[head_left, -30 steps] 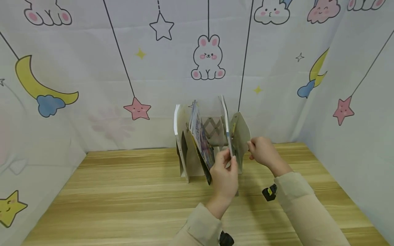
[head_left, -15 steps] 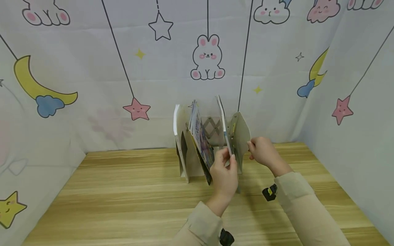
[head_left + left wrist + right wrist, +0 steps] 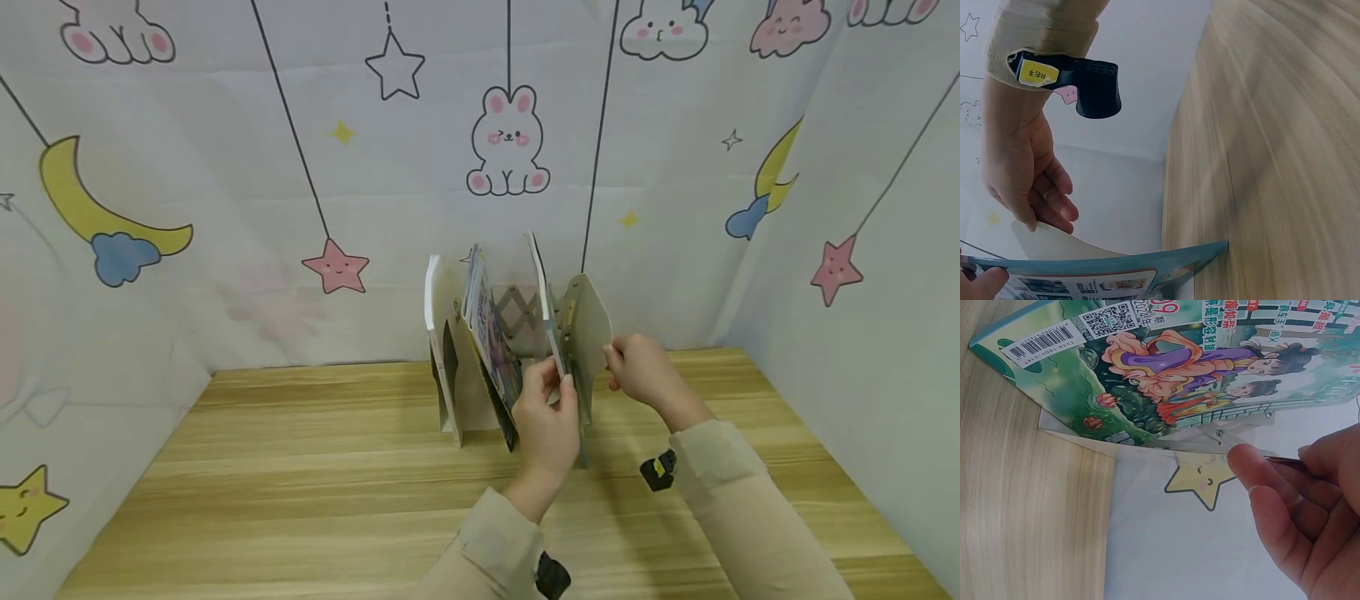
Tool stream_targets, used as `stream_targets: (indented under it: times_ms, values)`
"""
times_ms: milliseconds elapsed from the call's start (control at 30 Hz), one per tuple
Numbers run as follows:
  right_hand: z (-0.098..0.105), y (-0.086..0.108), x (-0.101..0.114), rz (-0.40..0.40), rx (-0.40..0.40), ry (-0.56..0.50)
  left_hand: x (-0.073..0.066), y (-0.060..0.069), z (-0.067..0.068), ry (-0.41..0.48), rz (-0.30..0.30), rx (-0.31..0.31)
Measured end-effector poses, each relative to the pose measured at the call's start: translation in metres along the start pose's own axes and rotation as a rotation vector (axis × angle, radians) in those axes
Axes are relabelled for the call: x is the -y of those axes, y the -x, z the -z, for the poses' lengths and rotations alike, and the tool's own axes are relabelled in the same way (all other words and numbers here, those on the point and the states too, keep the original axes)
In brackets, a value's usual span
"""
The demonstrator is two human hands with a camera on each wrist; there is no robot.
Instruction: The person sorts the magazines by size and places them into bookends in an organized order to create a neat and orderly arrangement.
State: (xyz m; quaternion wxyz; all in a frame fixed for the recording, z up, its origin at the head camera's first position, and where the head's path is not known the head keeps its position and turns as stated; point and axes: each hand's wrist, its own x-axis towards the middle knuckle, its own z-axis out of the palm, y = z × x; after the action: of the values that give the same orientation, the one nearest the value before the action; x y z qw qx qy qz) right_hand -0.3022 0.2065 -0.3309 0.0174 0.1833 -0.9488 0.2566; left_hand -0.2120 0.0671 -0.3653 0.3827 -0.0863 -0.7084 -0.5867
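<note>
My left hand pinches the near edge of a thin magazine between thumb and fingers. The magazine stands upright, its top leaning slightly left, inside an expandable beige book stand. Its cover, in the right wrist view, shows two painted figures, a barcode and a QR code. My right hand pinches the rim of the stand's right end panel, beside the magazine. In the left wrist view only the thumb and fingertips of my left hand show, at the magazine's teal spine.
Farther left in the stand lean a colourful book and a white-edged book. Crossed metal slats join the stand's panels at the back. A wood-grain table lies beneath, with a printed curtain behind it.
The magazine's top has tipped a little to the left, with its lower end shifting slightly right. My right hand keeps its hold on the end panel.
</note>
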Motion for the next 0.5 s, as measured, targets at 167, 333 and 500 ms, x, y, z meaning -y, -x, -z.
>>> stream_targets:
  times_ms: [167,333,500]
  values:
    - [0.0002,0.0004,-0.0001,0.004,0.001,0.004,0.0015,-0.0001,-0.0010,-0.010,-0.017,-0.004]
    - [0.0001,0.0007,-0.0004,-0.009,0.004,0.002,0.0017,-0.0009,-0.0021,-0.010,-0.003,-0.007]
    - [0.0004,0.0000,0.0002,-0.011,0.011,0.005,0.0026,-0.0021,-0.0031,-0.012,0.013,-0.014]
